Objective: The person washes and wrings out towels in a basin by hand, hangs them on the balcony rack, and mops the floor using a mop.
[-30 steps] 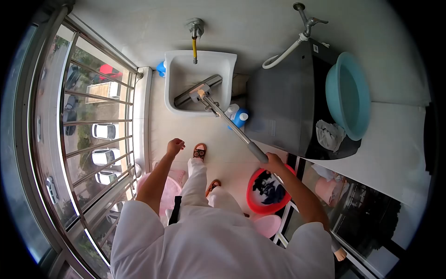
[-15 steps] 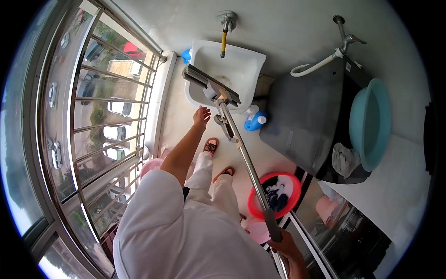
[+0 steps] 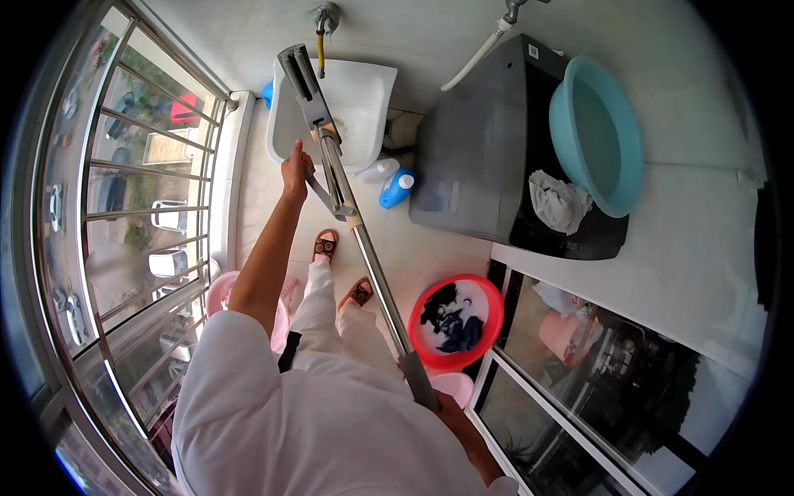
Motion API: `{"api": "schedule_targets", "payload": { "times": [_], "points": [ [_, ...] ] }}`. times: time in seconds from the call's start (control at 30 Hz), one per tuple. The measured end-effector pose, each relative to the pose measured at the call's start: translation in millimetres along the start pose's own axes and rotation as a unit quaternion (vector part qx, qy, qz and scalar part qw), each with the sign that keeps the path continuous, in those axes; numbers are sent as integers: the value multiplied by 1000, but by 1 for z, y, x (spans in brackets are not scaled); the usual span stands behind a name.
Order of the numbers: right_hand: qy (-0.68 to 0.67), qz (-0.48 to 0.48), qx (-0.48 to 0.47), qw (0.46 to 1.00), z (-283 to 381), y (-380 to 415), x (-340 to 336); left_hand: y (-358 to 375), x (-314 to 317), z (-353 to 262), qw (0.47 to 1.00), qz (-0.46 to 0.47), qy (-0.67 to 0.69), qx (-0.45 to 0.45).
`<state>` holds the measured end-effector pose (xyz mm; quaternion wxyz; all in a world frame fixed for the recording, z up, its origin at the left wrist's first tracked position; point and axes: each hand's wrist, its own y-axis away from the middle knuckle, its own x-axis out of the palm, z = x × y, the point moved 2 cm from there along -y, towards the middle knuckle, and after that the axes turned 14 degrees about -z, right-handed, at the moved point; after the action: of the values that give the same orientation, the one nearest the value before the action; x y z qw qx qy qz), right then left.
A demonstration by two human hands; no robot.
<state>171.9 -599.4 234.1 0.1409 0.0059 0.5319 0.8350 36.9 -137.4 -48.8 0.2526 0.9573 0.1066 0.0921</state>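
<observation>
A squeeze mop [image 3: 379, 277] with a silver pole and grey grip runs diagonally across the middle of the view. Its grey head [image 3: 299, 73], turned edge-on, is over the white sink [image 3: 370, 107]. My left hand [image 3: 296, 171] is closed around the grey lever [image 3: 319, 190] on the side of the pole, just below the head. Lower down, my right hand [image 3: 452, 411] holds the pole at its grey grip; the sleeve and pole hide part of its fingers.
A yellow-tipped tap [image 3: 321, 50] is above the sink. On the floor stand a blue bottle [image 3: 398, 188] and a red basin [image 3: 495, 331] with dark wet clothes. At right, a dark washing machine [image 3: 471, 145] carries a turquoise basin [image 3: 571, 124] and a pale cloth [image 3: 557, 202]. Railings [image 3: 157, 165] line the left.
My left hand has closed on the mop's lever after being open beside it. The mop head has turned edge-on. The view has shifted right, so the surroundings appear further left.
</observation>
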Motion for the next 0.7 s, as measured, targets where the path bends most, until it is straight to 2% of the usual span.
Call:
{"api": "schedule_targets", "payload": {
  "times": [0.07, 0.17, 0.33, 0.43, 0.5, 0.7],
  "points": [
    [-2, -16, 19, 1000, -27, -3, -3, 21, -4, -7, 992, -112, -5, 58],
    [-33, -31, 25, 999, -25, -4, -5, 66, -11, -29, 978, -166, -11, 127],
    [-129, -25, 40, 990, -40, -17, -14, 128, -17, -36, 978, -138, 67, 144],
    [-141, -25, 12, 990, -43, -20, -21, 154, -19, -37, 973, -134, 96, 159],
    [-144, -26, -2, 989, -36, -21, -21, 173, -17, -37, 964, -172, 90, 182],
    [-154, -6, -26, 988, -41, -32, -30, 229, -19, -40, 964, -158, 93, 192]
  ]
}}
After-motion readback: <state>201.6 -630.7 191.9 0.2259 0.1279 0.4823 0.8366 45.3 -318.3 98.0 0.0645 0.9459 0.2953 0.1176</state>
